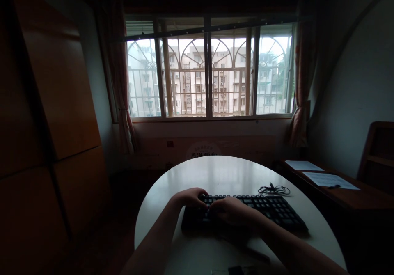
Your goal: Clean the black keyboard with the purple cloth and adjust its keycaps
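Observation:
A black keyboard (277,213) lies on the round white table (160,189), its keys facing up. My left hand (191,197) is over the keyboard's left part, thumb and fingers curved toward the keys. Close beside it, my right hand (230,210) rests over the same part, its fingers bent in. Between the fingertips there is something small and dark that I cannot make out. A bundled black cable (273,190) sits behind the keyboard on the right.
Dark items (237,270) lie at the table's near edge. To the right, a brown desk (369,197) bears papers (329,179) and a dark pen (334,186). Wooden cabinets (61,82) stand on the left, and a barred window is ahead.

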Available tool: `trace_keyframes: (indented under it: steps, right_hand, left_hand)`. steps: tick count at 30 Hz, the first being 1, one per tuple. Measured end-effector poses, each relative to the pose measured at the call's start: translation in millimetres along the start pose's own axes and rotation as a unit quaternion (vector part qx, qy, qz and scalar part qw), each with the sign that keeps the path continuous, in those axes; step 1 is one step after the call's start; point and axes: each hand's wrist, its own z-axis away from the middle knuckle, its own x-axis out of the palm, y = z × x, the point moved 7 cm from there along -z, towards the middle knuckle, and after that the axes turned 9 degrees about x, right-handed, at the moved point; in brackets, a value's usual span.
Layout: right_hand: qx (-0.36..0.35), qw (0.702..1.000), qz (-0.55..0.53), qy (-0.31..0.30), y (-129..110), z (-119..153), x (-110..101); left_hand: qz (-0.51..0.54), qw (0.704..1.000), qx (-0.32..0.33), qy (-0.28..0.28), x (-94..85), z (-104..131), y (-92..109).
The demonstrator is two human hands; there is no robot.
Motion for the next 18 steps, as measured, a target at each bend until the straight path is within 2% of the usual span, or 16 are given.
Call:
trace_keyframes:
  steps: [9,18]
  right_hand:
    - [-0.009,1.000,0.003,0.013,-4.4,1.3,-2.0]
    - [0.000,1.000,0.003,0.006,-7.0,4.3,-4.9]
  left_hand:
    - [0.016,1.000,0.007,0.003,1.2,-1.5,-2.2]
    - [0.021,1.000,0.005,-0.005,1.4,0.5,4.1]
